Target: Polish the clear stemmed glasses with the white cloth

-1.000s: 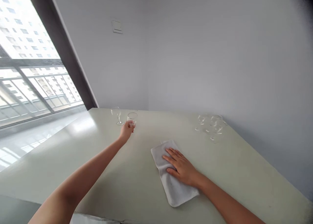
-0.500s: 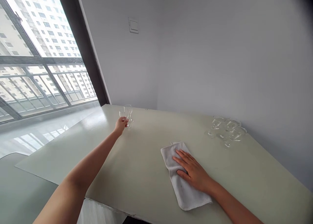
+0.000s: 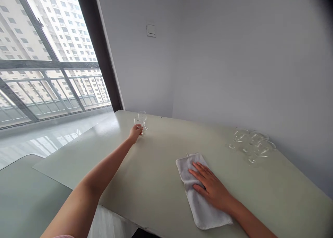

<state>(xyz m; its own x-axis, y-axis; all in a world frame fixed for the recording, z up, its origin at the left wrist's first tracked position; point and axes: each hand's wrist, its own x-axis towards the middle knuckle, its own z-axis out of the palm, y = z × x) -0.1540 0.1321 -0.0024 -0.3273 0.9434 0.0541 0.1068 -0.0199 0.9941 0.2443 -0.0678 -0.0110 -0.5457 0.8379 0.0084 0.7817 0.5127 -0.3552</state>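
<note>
Cloth (image 3: 195, 202) under right hand (image 3: 212, 188) (glass (image 3: 138, 119) in left (image 3: 135, 132))

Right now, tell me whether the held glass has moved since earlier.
Yes, leftward: the held glass was right of the wall switch, now left.

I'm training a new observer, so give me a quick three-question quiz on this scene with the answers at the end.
1. Which hand rests palm down on the grey cloth?
2. True or false: the left hand is holding a glass.
3. Compared with the grey cloth, the group of glasses at picture right is: A, nearer the viewer; B, farther from the viewer; C, on top of it.

Key: 1, the right hand; 2, true; 3, B.
</note>
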